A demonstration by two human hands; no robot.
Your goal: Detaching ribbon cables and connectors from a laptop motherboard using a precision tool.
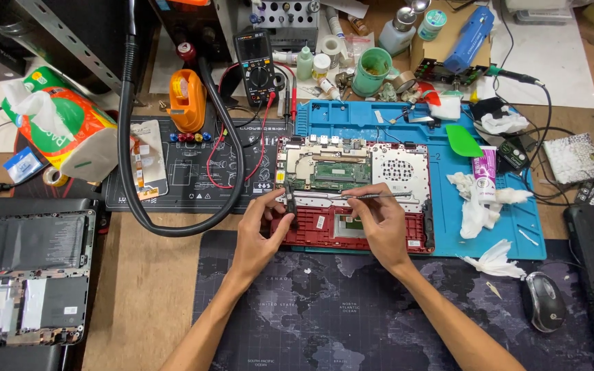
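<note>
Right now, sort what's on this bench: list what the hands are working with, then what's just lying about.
In use:
left hand pinching a small black part
right hand holding thin metal tweezers
opened red laptop base with exposed circuit board
blue silicone work mat

Lying about:
black digital multimeter
orange tape dispenser
grey computer mouse
green plastic cup
crumpled white tissues

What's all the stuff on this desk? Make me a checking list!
Surface: wooden desk, blue mat, map-print mat.
Job's things: opened red laptop with bare board.
Clutter: multimeter, green cup, tissues, mouse, tube.
Hands: left hand grips a small black part; right hand holds tweezers.
Cables: red leads, black hose.
Surroundings: second opened laptop at left.
</note>
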